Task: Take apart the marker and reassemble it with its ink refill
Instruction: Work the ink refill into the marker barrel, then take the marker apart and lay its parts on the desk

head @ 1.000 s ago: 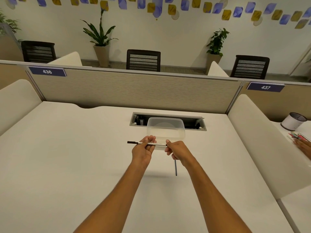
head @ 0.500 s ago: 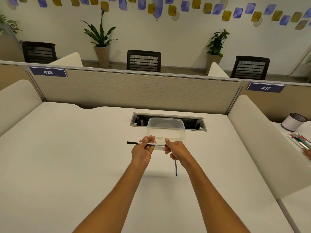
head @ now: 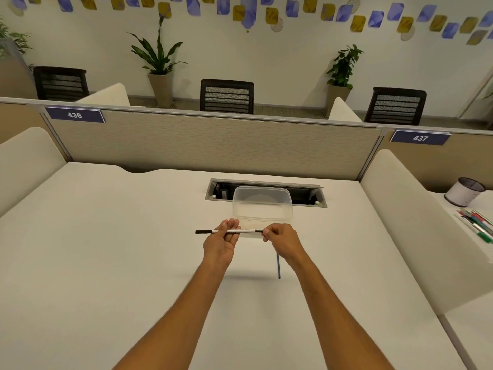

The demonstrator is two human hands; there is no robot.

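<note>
A thin white marker (head: 246,231) with a black cap on its left end is held level above the white desk (head: 106,249). My left hand (head: 220,244) grips its middle from below. My right hand (head: 282,241) pinches the black right end with its fingertips. A thin blue ink refill (head: 278,267) lies on the desk just below my right hand, pointing toward me; its upper end is hidden by the hand.
A clear plastic container (head: 262,206) stands right behind the marker, in front of a cable slot (head: 314,194). A grey partition (head: 186,145) closes the desk's far side. On the neighbouring desk to the right are a white cup (head: 464,192) and several pens (head: 477,224).
My right hand has slid slightly to the right along the marker, so a short black end piece now shows beside its fingertips. The left hand and the refill stay put.
</note>
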